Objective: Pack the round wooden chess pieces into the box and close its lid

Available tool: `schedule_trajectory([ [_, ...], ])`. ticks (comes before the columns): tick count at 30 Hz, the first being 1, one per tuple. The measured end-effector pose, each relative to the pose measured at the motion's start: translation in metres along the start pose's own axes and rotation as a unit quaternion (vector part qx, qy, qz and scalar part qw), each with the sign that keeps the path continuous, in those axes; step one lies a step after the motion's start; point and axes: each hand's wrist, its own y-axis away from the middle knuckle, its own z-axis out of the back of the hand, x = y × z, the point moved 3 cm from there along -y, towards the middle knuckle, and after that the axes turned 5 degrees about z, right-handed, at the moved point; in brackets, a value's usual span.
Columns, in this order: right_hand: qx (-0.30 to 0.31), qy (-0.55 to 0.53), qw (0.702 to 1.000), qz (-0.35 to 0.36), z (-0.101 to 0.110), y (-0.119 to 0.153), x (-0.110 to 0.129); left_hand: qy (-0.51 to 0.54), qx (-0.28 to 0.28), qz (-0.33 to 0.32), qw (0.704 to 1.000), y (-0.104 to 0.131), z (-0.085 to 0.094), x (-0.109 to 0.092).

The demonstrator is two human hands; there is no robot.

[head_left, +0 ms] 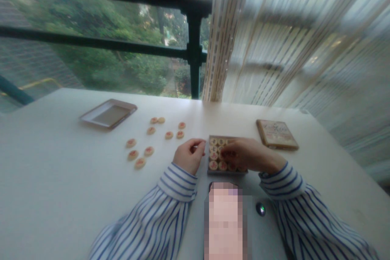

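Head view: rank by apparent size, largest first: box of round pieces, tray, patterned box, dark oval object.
1. Box of round pieces, partly covered by the right hand
2. Tray and patterned box: too close to rank
3. Dark oval object, clearly smallest

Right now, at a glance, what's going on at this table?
A person in striped sleeves has their right hand over an open box of round pieces; whether it grips one is hidden. The left hand is curled just beside the box's left side. Loose pieces lie on the white table to the left, with a shallow tray beyond them. A flat case lies to the right.
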Motion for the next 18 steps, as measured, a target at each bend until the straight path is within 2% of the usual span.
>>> schedule_trajectory([
  [18, -0.014, 0.01, 1.0, 0.005, -0.0002, 0.0002, -0.0007, -0.014, 0.004, -0.007, 1.0, 0.0005, 0.0004, -0.0013],
])
